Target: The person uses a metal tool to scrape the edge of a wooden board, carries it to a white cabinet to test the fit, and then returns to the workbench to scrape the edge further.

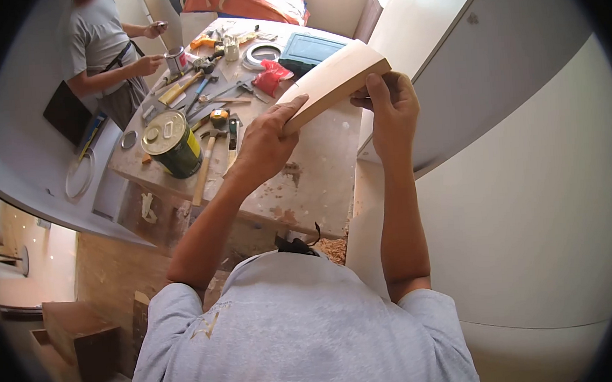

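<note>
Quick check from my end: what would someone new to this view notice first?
First, the pale board, held up over the cluttered table, with the left hand at its left end and the right hand at its right end. Next, the big lidded tin near the table's left edge, and the bright red packet just left of the board. At the upper left stands another person, holding a small can.
</note>
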A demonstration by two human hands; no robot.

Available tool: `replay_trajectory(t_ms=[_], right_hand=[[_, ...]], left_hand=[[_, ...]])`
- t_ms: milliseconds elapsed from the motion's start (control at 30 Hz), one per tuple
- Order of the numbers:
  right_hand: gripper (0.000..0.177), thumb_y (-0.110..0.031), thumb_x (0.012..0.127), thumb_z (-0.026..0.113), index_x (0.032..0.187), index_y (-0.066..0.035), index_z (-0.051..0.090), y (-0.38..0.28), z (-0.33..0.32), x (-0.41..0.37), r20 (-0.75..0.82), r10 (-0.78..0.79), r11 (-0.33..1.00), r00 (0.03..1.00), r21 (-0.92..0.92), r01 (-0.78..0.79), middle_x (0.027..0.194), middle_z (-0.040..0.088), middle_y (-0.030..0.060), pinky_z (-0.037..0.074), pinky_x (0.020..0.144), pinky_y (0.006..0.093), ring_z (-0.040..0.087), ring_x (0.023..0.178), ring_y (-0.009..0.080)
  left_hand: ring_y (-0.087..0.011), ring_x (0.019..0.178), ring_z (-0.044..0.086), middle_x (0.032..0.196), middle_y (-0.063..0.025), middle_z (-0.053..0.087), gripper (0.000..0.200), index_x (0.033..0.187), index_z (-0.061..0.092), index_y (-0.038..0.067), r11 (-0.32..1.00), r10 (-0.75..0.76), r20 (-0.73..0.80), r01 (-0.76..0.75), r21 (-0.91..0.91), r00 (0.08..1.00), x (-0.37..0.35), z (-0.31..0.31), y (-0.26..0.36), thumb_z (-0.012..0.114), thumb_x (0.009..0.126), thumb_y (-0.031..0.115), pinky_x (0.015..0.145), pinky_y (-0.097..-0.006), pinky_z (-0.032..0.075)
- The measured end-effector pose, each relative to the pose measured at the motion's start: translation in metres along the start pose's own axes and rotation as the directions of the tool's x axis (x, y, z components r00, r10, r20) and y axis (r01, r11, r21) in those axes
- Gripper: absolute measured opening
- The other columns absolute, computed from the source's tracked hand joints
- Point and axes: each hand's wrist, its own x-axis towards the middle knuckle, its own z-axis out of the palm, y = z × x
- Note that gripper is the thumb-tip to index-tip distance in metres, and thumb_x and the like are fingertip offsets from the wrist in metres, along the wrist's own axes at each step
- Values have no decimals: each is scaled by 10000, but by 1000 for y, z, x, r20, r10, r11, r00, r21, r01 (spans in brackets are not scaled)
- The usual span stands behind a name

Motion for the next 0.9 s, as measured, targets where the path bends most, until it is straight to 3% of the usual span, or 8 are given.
replay_trajectory(t_ms=[233, 300, 467, 667, 900], right_hand=[[302, -214, 1010, 681, 1104, 67, 623, 7, 14, 11, -98, -71, 997, 993, 4, 72, 972, 704, 117, 619, 765, 316, 706, 838, 162], [394, -269, 1020, 678, 1142, 97, 599, 10, 15, 15, -68, -62, 997, 996, 52, 65, 970, 700, 149, 629, 820, 348, 722, 875, 199], [312, -224, 1005, 687, 1101, 70, 650, 9, 21, 20, -100, -58, 998, 993, 34, 61, 981, 717, 120, 605, 788, 306, 708, 855, 161], [309, -219, 999, 695, 1098, 70, 651, 15, 24, 23, -93, -42, 996, 995, 76, 49, 989, 719, 128, 606, 781, 304, 711, 855, 164], [297, -199, 1001, 684, 1098, 78, 643, 14, 25, 23, -85, -62, 994, 994, 88, 69, 993, 719, 136, 615, 788, 310, 713, 862, 170]], left_hand=[[-377, 1165, 645, 1299, -213, 647, 584, 1451, 577, 105, 999, 29, -87, -32, -34, 996, 7, 11, -1, 620, 873, 37, 1018, -413, 494], [-375, 1166, 647, 1297, -217, 648, 577, 1450, 576, 97, 998, 41, -102, -46, -47, 994, 9, 14, 0, 619, 877, 42, 1019, -409, 494], [-371, 1173, 648, 1283, -223, 654, 578, 1464, 557, 72, 992, -70, -80, 61, -112, 994, 10, 13, 9, 620, 889, 49, 1024, -398, 492], [-372, 1161, 653, 1293, -230, 652, 596, 1471, 544, 58, 993, 28, -143, -45, -114, 989, 9, 17, 3, 625, 880, 38, 1022, -398, 492], [-370, 1184, 647, 1315, -232, 644, 602, 1475, 537, 52, 991, -66, -109, 52, -125, 992, 7, 15, 12, 619, 879, 30, 1029, -393, 487]])
